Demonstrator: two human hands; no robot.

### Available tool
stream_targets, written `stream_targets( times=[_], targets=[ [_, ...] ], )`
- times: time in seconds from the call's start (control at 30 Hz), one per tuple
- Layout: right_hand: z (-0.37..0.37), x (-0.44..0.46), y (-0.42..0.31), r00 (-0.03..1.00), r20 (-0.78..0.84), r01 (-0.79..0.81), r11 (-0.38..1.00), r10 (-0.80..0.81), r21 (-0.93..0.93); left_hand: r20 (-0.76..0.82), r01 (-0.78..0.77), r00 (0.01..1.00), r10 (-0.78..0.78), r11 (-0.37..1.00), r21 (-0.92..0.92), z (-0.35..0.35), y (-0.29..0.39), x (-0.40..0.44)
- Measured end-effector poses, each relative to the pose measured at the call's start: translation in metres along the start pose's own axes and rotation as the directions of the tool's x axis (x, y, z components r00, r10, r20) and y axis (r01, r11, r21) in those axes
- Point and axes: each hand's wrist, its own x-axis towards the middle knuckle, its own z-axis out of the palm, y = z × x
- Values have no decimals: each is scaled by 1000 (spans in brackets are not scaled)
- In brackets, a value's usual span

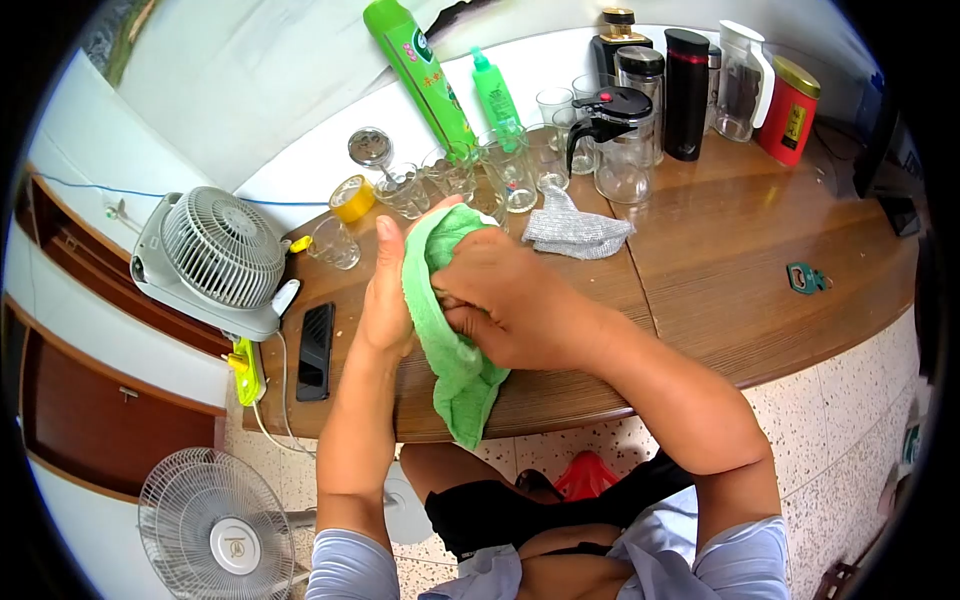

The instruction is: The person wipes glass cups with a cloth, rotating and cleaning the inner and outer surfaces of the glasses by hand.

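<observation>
A green cloth [428,318] hangs between my two hands above the table's front part, its lower end dangling past the edge. My left hand [385,290] supports it from the left, thumb upright, with most fingers hidden behind the fabric. Into the cloth's fold presses my right hand [515,300], fingers curled. Whether the fabric wraps something cannot be seen. Just beyond the hands stand several clear glasses [518,180]. A grey cloth [578,228] lies crumpled to the right of them.
On the brown table [720,290] are a glass teapot [625,165], a black flask [686,100], a red tin [790,112], a phone [315,352], yellow tape [352,198] and a small fan [215,255]. Green bottles [425,75] stand behind. A larger fan [215,525] is lower left.
</observation>
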Motion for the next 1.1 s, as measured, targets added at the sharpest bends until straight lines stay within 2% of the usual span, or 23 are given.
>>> stream_targets(
  times=[0.03, 0.13, 0.2, 0.3, 0.4, 0.5, 0.6, 0.7, 0.8, 0.9, 1.0, 1.1],
  targets=[
    [-2, 1, -1, 999, -21, -30, 1000, 30, -2, -8, 11, 1000, -11, 1000, 1, 1, 1, -1],
    [-9, 4, -2, 989, -67, -133, 991, 133, 10, -61, -50, 996, 65, 974, 223, 4, -4, 0],
    [-13, 5, 1, 973, -79, -215, 976, 217, 40, 3, -135, 988, 152, 866, 482, -4, -6, -1],
    [-19, 7, -1, 906, -39, -411, 898, 421, 156, 70, -254, 950, 305, 620, 742, -6, -10, -2],
    [-16, 7, 0, 920, -25, -378, 903, 391, 205, 57, -275, 897, 439, 451, 849, -7, -14, 2],
    [-9, 2, 0, 936, 28, -346, 907, 350, 240, -131, -69, 977, 167, 834, 547, 0, -5, -4],
    [-6, 3, -1, 982, 25, -188, 981, 187, 40, -176, -29, 978, 108, 916, 401, 5, 2, -4],
    [-7, 6, -4, 999, -6, -48, 998, 48, 40, -140, 25, 990, -3, 987, 158, 6, 3, -3],
    [-12, 9, -10, 993, -21, -118, 992, 119, 38, -21, 79, 997, -79, 997, 22, 2, 2, -3],
    [-18, 11, -11, 982, -46, -177, 981, 181, 85, -25, 102, 994, -102, 995, 16, 1, -4, 0],
    [-18, 10, -10, 970, -99, -208, 970, 221, 128, 9, -19, 1000, 18, 976, 216, -4, -8, -3],
    [-17, 8, -5, 934, -78, -337, 931, 349, 138, 27, -255, 957, 288, 796, 549, 3, -14, -2]
  ],
)
